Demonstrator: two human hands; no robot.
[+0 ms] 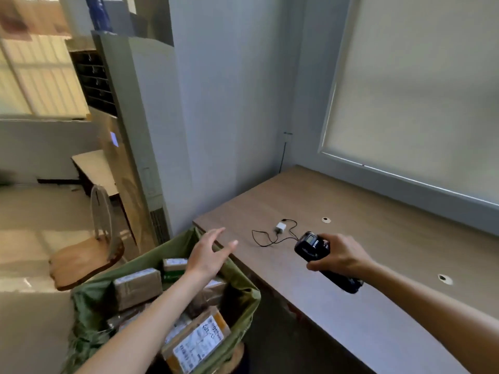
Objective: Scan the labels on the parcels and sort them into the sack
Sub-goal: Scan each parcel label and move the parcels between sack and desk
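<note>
Wooden desk (351, 265) ran along the wall under a window with a drawn roller blind (418, 98). Nearest the camera, the green sack (243, 282) stood open just left of the desk edge, holding several brown parcels (137, 287); one parcel's printed label (198, 344) faced up with handwriting on it. Left hand (208, 253) hovered above the sack's far rim, fingers spread and straight, grasping nothing. Right hand (341, 255) was over the desk, fingers curled round a black handheld scanner (314, 248), its small screen pointing away from the person. Beyond the scanner, a white charger (280, 227) with a thin black cable (263, 238) lay on the desk. Further left, a wooden chair (86, 255) stood on the floor, a tall standing air-conditioner (129, 147) behind it.
</note>
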